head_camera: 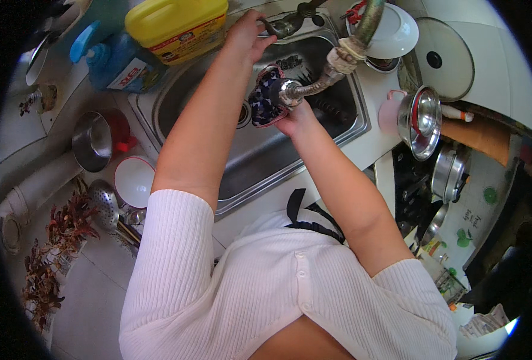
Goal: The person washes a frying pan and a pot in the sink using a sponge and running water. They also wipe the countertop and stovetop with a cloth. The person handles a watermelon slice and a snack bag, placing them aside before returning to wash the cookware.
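My left hand point(251, 38) is at the far edge of the stainless steel sink point(257, 168), its fingers around the end of a curved metal tap lever point(280, 28). Below it, over the basin, my right hand point(294, 120) holds a small dark cloth item point(262, 100) with a blue and purple spotted pattern and pink trim. The tap's spout head point(289, 92) hangs over the cloth and hides part of it and of my right fingers. No water stream can be made out. The drain point(245, 114) shows partly to the left of the cloth.
Left of the sink stand a blue pump bottle point(124, 63), a yellow jug point(180, 27), a red saucepan point(99, 139) and a white bowl point(134, 181). To the right are a white bowl point(394, 31), a glass lid point(446, 58), metal bowls point(421, 121) and a pink mug point(389, 114).
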A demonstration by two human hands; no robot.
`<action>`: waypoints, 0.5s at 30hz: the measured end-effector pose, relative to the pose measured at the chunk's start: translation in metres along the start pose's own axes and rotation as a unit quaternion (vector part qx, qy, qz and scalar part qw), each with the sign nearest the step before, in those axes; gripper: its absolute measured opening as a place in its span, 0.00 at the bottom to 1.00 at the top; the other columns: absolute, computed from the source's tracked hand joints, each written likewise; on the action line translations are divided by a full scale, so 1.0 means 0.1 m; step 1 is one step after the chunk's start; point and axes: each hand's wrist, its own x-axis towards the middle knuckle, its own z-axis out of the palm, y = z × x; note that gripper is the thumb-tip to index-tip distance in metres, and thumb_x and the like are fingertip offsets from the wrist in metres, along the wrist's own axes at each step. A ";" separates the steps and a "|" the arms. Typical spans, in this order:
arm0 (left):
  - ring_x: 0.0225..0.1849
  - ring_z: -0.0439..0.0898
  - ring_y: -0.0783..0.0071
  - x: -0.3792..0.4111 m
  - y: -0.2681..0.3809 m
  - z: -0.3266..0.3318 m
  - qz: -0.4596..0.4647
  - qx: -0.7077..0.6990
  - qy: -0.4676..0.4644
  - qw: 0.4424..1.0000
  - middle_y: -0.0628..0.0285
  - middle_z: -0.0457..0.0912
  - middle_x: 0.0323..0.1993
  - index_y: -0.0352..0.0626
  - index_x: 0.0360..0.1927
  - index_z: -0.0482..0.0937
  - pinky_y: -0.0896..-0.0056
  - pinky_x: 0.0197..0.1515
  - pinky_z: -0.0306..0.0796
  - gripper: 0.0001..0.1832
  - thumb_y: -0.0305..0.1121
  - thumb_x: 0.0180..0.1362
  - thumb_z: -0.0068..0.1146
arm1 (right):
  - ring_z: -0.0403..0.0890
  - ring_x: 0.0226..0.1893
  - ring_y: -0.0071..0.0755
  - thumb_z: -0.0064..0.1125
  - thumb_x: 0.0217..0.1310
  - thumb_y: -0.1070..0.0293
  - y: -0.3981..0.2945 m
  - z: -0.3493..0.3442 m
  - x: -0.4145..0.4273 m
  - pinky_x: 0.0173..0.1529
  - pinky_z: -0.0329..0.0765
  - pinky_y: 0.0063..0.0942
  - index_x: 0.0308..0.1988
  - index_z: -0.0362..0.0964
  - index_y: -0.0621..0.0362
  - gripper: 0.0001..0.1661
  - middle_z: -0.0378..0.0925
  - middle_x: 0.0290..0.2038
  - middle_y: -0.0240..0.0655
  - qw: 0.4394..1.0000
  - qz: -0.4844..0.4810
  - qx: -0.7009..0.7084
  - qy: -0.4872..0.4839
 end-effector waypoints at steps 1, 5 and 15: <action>0.57 0.70 0.55 0.01 -0.01 -0.01 -0.002 -0.005 0.006 1.000 0.51 0.71 0.52 0.40 0.50 0.72 0.41 0.58 0.71 0.15 0.36 0.63 0.53 | 0.82 0.48 0.42 0.49 0.70 0.61 0.01 0.03 -0.01 0.56 0.78 0.47 0.49 0.76 0.55 0.15 0.82 0.47 0.38 1.000 -0.003 -0.005 -0.001; 0.62 0.70 0.46 -0.13 -0.01 0.03 0.003 0.010 -0.005 1.000 0.43 0.70 0.59 0.41 0.57 0.70 0.49 0.64 0.70 0.24 0.46 0.65 0.56 | 0.81 0.50 0.42 0.49 0.71 0.61 0.01 0.00 -0.01 0.58 0.77 0.48 0.49 0.76 0.54 0.14 0.81 0.49 0.38 1.000 -0.010 0.000 -0.027; 0.52 0.80 0.67 -1.12 -0.85 -0.28 0.079 0.157 0.034 0.984 0.57 0.80 0.53 0.35 0.61 0.73 0.68 0.59 0.70 0.26 0.46 0.69 0.51 | 0.80 0.50 0.36 0.52 0.70 0.56 0.04 -0.05 0.25 0.57 0.77 0.42 0.48 0.74 0.47 0.13 0.80 0.48 0.31 0.997 -0.074 0.020 -0.033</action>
